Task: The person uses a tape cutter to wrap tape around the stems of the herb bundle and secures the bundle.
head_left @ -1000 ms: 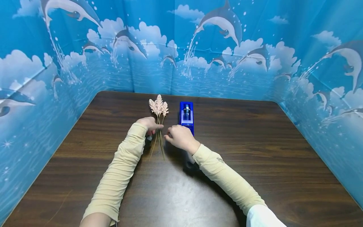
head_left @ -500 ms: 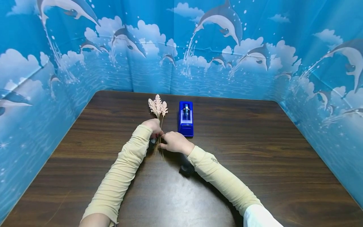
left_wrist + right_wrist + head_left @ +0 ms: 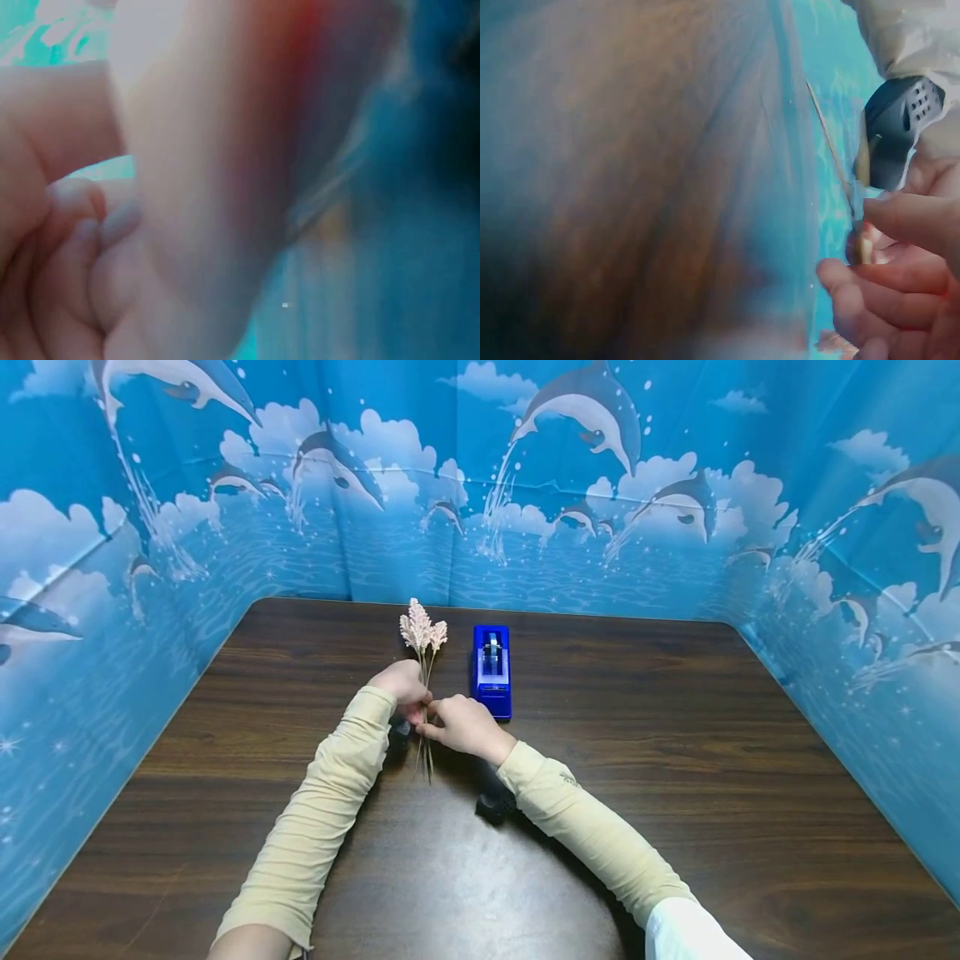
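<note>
A small bunch of pale pink flower sprays (image 3: pixel 422 628) on thin tan stems stands out above my left hand (image 3: pixel 403 683), which grips the stems near their middle. Just below it, the thumb and forefinger of my right hand (image 3: pixel 467 727) pinch at the same stems. Their lower ends (image 3: pixel 428 768) hang out beneath both hands. In the right wrist view, a bluish, shiny strip (image 3: pixel 857 199) shows on the stems by the fingertips, like clear tape. Blurred skin fills much of the left wrist view and hides the stems there.
A blue tape dispenser (image 3: pixel 491 672) with a roll in it stands just behind my right hand. Dark wood table (image 3: pixel 675 760) spreads around the arms. A blue dolphin-print curtain (image 3: pixel 525 543) closes off the back and sides. Black wrist cameras (image 3: pixel 495 807) sit under the wrists.
My right hand has moved left and down from beside the stems onto them. My left hand first shifted down, then back up, with the flowers. The dispenser stays in place.
</note>
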Demonstrator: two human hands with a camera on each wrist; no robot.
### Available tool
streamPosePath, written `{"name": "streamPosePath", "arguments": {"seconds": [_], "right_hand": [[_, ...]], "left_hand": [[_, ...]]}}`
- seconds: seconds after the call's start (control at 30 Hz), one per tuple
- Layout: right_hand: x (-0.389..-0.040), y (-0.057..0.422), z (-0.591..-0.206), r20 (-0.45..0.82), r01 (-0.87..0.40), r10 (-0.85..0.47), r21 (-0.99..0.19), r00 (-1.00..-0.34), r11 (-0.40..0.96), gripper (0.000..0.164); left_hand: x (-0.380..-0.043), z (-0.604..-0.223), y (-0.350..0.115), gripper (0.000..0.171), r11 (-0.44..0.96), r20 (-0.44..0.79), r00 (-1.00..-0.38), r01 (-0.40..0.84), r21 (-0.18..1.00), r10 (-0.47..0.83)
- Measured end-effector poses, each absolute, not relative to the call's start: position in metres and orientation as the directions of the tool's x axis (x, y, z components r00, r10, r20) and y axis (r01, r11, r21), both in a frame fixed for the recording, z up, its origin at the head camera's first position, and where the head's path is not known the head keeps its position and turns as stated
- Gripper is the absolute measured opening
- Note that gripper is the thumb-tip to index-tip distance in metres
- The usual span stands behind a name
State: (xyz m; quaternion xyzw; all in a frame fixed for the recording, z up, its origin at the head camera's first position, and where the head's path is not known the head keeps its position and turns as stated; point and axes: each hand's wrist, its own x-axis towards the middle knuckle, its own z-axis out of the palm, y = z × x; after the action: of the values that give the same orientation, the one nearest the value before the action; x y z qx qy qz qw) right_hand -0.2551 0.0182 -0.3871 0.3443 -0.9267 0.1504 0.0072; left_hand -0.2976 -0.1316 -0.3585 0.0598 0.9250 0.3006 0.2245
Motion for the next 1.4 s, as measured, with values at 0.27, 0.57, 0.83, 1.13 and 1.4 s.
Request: {"name": "streamPosePath", "arguments": {"seconds": [0.27, 0.57, 0.83, 1.13, 1.4], "right_hand": [[-0.263, 0.025, -0.380, 0.249, -0.599, -0.546, -0.387, -0.800, 0.701, 0.018], [-0.272, 0.044, -0.354, 0.239, -0.470, -0.453, -0.720, -0.859, 0.510, 0.021], [-0.287, 0.068, -0.341, 0.303, -0.557, -0.493, -0.642, -0.816, 0.527, 0.020], [-0.297, 0.094, -0.326, 0.280, -0.424, -0.399, -0.839, -0.873, 0.340, 0.034], [-0.300, 0.105, -0.323, 0.146, -0.175, -0.287, -0.981, -0.947, 0.081, 0.049]], "left_hand": [[-0.293, -0.336, -0.131, 0.027, 0.642, -0.188, -0.963, -0.022, 0.767, 0.192], [-0.289, -0.323, -0.119, 0.024, 0.131, 0.091, -0.991, 0.104, 0.986, 0.102], [-0.289, -0.325, -0.116, 0.026, -0.142, 0.129, -0.986, 0.114, 0.983, 0.105], [-0.285, -0.331, -0.084, 0.006, -0.368, 0.300, -0.953, 0.292, 0.883, -0.037], [-0.282, -0.343, -0.062, 0.013, -0.449, 0.325, -0.945, 0.310, 0.838, -0.045]]}}
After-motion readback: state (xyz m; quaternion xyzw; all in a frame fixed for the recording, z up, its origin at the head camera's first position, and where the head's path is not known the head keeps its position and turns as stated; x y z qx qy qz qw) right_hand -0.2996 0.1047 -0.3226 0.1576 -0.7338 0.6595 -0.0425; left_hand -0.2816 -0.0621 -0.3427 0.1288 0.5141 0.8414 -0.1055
